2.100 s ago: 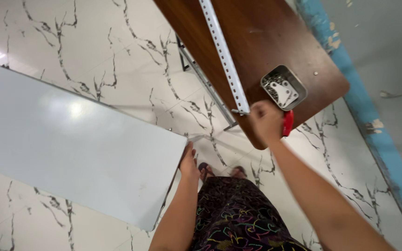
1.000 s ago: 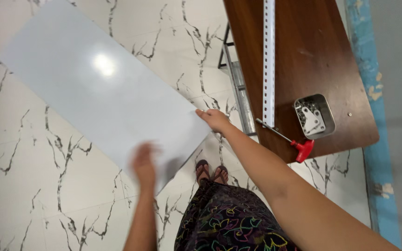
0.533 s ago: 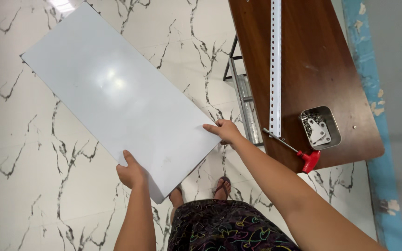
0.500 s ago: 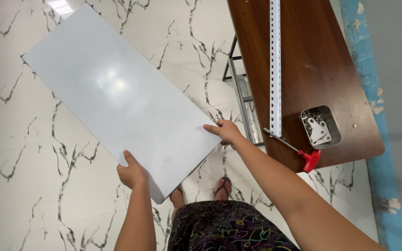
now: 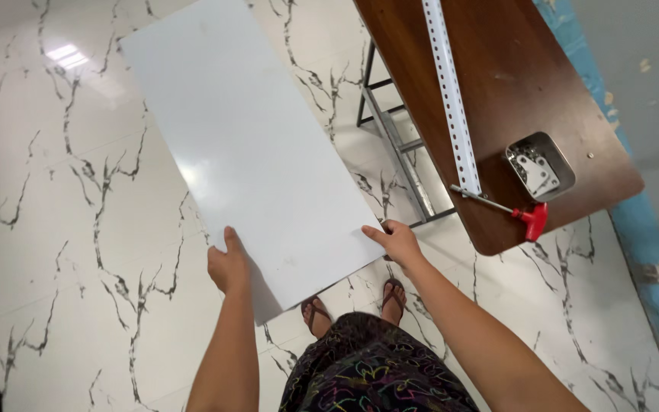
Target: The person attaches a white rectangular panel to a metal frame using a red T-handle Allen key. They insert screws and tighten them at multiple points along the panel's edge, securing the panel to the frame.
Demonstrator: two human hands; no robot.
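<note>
The marble floor (image 5: 55, 229) filled most of the view, white and glossy with dark veins. Above it a big white panel (image 5: 249, 145) was held out flat and slightly tilted, a smooth rigid rectangle with a soft sheen, stretching from the near middle up toward the far left. The step in hand looked like carrying or positioning that panel; any next move would call for a level, two-handed hold so the long sheet would not swing or dip.

The left hand (image 5: 228, 265) was curled around the near left corner, thumb on top. The right hand (image 5: 397, 240) clamped the near right edge, fingers underneath.

To the right stood the brown wooden surface (image 5: 543, 84), rounded at its near corner, on a metal frame. On it lay a long white perforated angle rail (image 5: 451, 99), a small metal tray (image 5: 541, 165) of pale brackets, and a red T-handled key (image 5: 526, 217) at the rail's near end.
</note>
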